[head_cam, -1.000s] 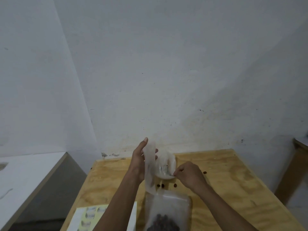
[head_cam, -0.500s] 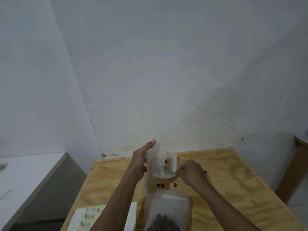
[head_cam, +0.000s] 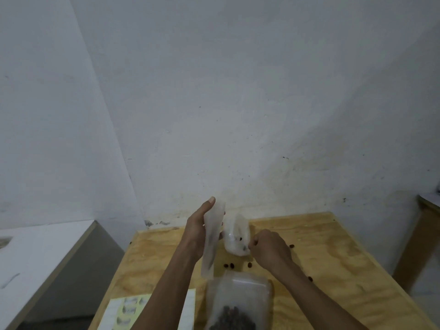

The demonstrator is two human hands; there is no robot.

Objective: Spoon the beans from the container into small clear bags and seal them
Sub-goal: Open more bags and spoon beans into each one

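Bag (head_cam: 212,244) tilted upright between both hands

Only one view on my feed, head cam, worn, wide-angle. It faces forward at 12 o'clock, pitched shallow: white wall (head_cam: 238,91) fills most of frame, wooden table (head_cam: 333,258) and both forearms sit close at 6 o'clock.

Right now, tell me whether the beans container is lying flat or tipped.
Tipped: the container tilts on edge, right hand gripping its rim.
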